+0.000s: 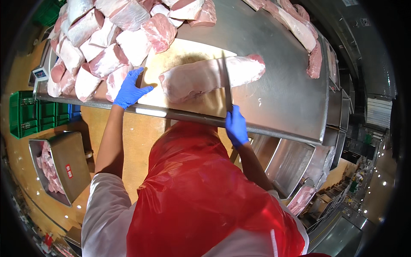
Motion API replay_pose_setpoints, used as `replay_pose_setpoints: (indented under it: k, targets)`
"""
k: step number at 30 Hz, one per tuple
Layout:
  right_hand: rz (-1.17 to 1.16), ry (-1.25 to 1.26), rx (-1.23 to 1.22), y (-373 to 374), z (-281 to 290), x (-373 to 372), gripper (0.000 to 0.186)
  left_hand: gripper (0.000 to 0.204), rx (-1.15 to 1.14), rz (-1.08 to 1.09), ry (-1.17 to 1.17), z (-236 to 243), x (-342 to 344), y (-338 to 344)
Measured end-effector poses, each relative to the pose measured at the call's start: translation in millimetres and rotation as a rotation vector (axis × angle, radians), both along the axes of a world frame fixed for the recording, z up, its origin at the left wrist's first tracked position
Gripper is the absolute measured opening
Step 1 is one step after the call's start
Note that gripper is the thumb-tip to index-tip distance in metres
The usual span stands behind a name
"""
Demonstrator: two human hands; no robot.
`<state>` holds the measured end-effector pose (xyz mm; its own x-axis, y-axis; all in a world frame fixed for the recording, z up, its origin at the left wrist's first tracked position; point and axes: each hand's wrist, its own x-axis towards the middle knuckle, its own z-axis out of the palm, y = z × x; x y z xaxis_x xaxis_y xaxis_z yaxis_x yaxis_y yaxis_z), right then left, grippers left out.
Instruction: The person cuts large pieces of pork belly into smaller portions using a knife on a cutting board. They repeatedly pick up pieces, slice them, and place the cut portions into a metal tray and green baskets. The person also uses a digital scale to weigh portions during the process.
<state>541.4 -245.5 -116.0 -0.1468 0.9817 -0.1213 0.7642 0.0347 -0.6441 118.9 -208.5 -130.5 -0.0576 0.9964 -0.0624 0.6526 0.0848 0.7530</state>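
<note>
A long pale pork loin [184, 81] lies on the cream cutting board [156, 55] on the steel table. My right hand [236, 126], in a blue glove, grips a long knife [226, 81] at the table's front edge, its blade pointing away from me across the right part of the loin. My left hand [131, 88], also blue-gloved, is at the board's left side beside the heaped pink meat chunks [102, 60], fingers apart with nothing gripped. Its thumb points toward the loin's left end without reaching it.
Long meat strips [295, 30] lie at the table's [278, 98] far right. Green crates [25, 113] and a steel bin of meat [72, 167] stand on the floor at left. Steel trays [287, 167] sit below at right. My red apron fills the lower middle.
</note>
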Motion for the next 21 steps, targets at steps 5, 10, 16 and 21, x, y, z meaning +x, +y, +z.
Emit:
replay_pose_setpoints:
  k: [5,10,16,21]
  targets:
    - [0.061,-0.219,0.130,57,-22,-71,0.026,0.092,0.114,-0.133,0.236,-2,45,5]
    - [0.102,-0.255,0.067,82,-2,-97,0.026,0.116,0.032,-0.239,0.449,23,121,40]
    - [0.186,-0.320,-0.018,39,10,-76,0.019,0.126,0.100,-0.210,0.814,-23,164,60]
    - [0.169,-0.372,-0.207,-6,15,-39,0.023,0.122,-0.009,-0.258,0.763,-4,166,59]
